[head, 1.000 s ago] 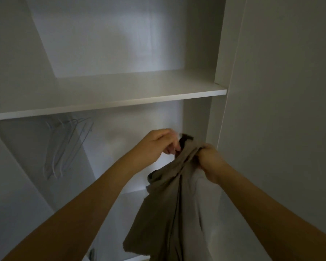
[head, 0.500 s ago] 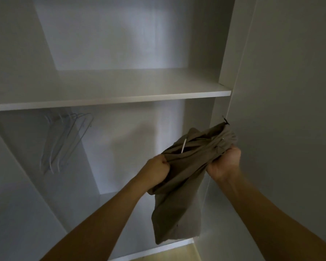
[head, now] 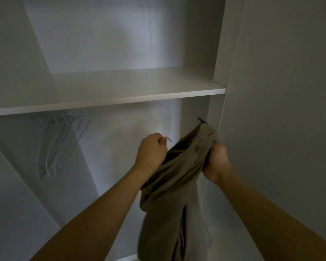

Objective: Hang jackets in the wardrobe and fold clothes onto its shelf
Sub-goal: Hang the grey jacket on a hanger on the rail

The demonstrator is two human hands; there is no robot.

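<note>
Both hands were clamped — the left hand (head: pixel 151 150) on a hanger hook (head: pixel 167 138), the right hand (head: pixel 215 160) bunching the jacket (head: pixel 179 178) — below the shelf (head: pixel 109 99).

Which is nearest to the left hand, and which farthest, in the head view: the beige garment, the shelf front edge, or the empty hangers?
1. The beige garment, just right of the left hand, touching it.
2. The shelf front edge, above the hand.
3. The empty hangers, far to its left under the shelf.
</note>
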